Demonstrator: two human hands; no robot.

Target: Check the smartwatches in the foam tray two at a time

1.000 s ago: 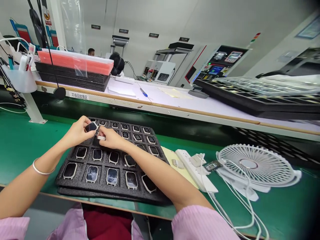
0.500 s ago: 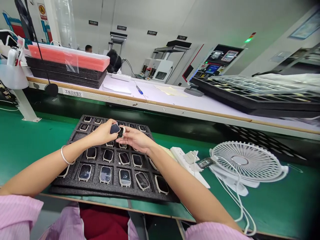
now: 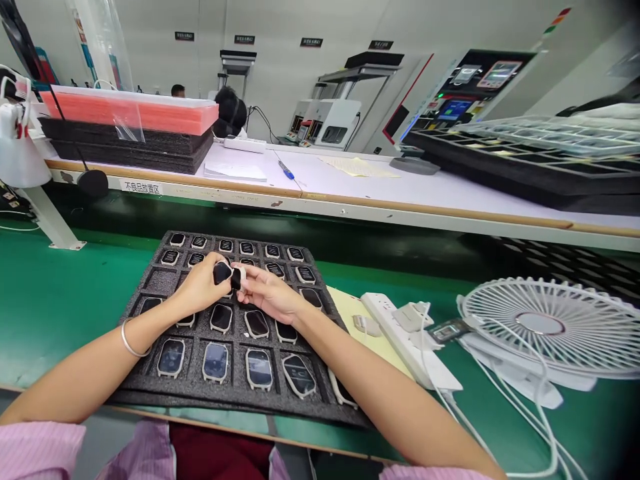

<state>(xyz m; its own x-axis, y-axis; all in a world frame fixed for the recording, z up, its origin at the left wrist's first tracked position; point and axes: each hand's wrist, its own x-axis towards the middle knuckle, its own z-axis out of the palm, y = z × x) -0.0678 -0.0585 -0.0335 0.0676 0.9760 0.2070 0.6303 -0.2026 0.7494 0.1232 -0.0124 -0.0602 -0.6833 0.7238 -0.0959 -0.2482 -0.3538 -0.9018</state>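
A black foam tray (image 3: pixel 150 283) lies on the green bench, its pockets filled with several watch bodies (image 3: pixel 216 361). Both hands hover over the tray's middle. My left hand (image 3: pixel 200 290) pinches a dark watch body (image 3: pixel 221 273) between thumb and fingers. My right hand (image 3: pixel 267 293) is closed on a second, light-rimmed watch body (image 3: pixel 237 278), held right against the first one. A silver bangle (image 3: pixel 129 340) sits on my left wrist.
A white power strip (image 3: pixel 400 333) with plugs and cables lies right of the tray, beside a white desk fan (image 3: pixel 550 330) and a yellow sheet (image 3: pixel 350 310). Behind runs a raised shelf (image 3: pixel 350 193) with stacked trays (image 3: pixel 125 137), papers and a pen. A person sits far back.
The hands, each holding a watch body, have shifted slightly right over the tray and brought the two pieces together. The view has drifted with my head.
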